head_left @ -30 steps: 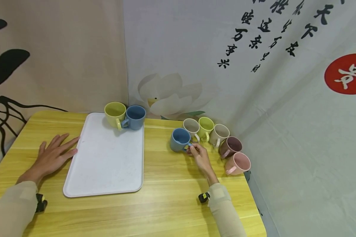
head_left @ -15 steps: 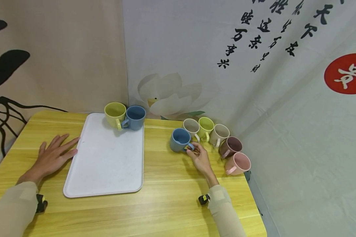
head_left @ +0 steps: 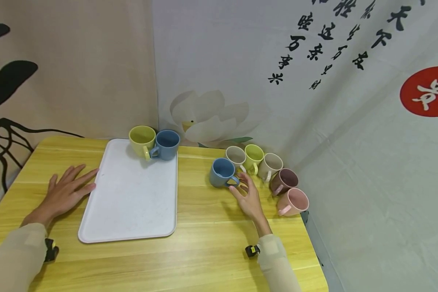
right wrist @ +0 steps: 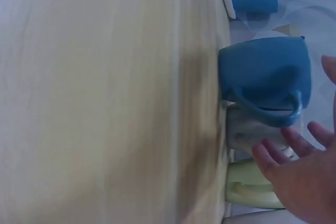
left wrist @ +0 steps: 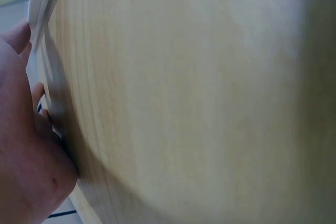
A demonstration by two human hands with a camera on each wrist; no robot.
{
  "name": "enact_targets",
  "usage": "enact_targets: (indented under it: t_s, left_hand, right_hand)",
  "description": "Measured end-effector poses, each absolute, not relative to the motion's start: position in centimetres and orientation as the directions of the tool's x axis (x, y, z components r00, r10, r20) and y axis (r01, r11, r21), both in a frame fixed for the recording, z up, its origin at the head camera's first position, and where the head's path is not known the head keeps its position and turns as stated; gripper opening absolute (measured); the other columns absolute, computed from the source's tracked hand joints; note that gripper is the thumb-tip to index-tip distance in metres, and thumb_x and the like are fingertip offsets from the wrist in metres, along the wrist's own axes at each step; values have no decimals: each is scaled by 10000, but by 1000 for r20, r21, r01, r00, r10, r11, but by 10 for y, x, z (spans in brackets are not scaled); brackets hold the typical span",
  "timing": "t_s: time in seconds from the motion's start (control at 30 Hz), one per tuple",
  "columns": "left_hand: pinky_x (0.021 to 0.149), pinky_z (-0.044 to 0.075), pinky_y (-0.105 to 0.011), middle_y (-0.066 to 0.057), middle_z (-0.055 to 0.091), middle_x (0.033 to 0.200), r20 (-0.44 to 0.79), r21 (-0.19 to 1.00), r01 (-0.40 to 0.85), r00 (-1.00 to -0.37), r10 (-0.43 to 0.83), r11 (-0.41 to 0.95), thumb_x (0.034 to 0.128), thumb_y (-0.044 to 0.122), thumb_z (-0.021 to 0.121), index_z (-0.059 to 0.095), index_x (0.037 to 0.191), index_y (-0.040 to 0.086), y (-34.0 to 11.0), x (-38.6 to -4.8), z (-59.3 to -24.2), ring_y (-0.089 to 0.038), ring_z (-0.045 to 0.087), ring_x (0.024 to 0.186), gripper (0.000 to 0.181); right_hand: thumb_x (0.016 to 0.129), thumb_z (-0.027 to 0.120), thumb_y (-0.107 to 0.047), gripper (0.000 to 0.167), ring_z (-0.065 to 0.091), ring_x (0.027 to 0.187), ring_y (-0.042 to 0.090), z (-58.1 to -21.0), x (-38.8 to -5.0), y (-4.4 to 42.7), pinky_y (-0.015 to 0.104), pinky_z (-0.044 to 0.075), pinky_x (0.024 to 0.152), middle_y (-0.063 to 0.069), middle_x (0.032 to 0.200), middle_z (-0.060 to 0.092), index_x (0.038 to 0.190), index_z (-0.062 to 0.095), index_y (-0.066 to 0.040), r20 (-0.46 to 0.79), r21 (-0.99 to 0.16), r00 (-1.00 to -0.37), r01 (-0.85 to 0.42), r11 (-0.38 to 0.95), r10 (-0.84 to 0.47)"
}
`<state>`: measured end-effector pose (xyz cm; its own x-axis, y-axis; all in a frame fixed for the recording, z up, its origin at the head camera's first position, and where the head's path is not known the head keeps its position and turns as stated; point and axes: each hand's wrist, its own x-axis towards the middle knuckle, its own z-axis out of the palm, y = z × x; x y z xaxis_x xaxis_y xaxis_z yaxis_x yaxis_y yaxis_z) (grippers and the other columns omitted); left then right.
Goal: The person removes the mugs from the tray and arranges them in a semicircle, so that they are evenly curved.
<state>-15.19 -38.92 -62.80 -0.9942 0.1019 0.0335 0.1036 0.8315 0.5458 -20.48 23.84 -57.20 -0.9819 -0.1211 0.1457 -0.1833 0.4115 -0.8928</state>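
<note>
A blue mug (head_left: pixel 221 173) stands upright on the wooden table, its handle turned toward my right hand (head_left: pixel 249 198). The fingers of that hand are spread beside the handle, gripping nothing. In the right wrist view the same blue mug (right wrist: pixel 265 72) shows its handle just above the right hand's fingertips. My left hand (head_left: pixel 63 194) rests on the table with fingers spread, its fingertips touching the left edge of the white tray (head_left: pixel 131 202). In the left wrist view the left hand (left wrist: pixel 31 145) lies along the left side, partly cut off.
On the tray's back end stand a yellow-green mug (head_left: pixel 140 142) and another blue mug (head_left: pixel 168 146). Right of the near blue mug curves a row: a grey mug (head_left: pixel 233 156), a lime mug (head_left: pixel 253 156), a beige mug (head_left: pixel 268 166), a maroon mug (head_left: pixel 282 181), a pink mug (head_left: pixel 292 202).
My right hand has let go of the blue mug's handle, spread its fingers and drawn slightly back to the right. The mug and my left hand stay in place.
</note>
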Motion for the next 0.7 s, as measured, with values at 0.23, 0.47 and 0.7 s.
enact_targets:
  t_s: [0.23, 0.47, 0.7]
  left_hand:
    - [1298, -180, -860, -359, 127, 1853, 33, 540, 103, -994, 101, 835, 1206, 444, 464, 313, 1793, 190, -388, -151, -625, -647, -17, 1720, 657]
    - [1294, -188, -861, -356, 115, 1858, 31, 547, 102, -994, 102, 831, 1207, 437, 463, 317, 1791, 178, -388, -150, -625, -641, -31, 1723, 655]
    - [1294, -195, -858, -355, 112, 1858, 26, 548, 99, -994, 102, 830, 1206, 448, 465, 313, 1792, 184, -388, -151, -627, -638, -40, 1725, 661]
  right_hand:
    - [1061, 812, -242, 806, 437, 1657, 440, -558, -197, 235, 699, 353, 1357, 206, 1734, 494, 1728, 393, -73, 248, -856, -961, -275, 438, -118]
    - [1038, 831, -271, 827, 470, 1626, 405, -538, -189, 222, 665, 347, 1367, 205, 1764, 475, 1719, 414, -54, 326, -804, -933, -357, 474, -150]
    - [1019, 840, -279, 867, 437, 1663, 350, -523, -182, 201, 688, 334, 1368, 206, 1776, 442, 1741, 387, -125, 385, -763, -899, -438, 476, -209]
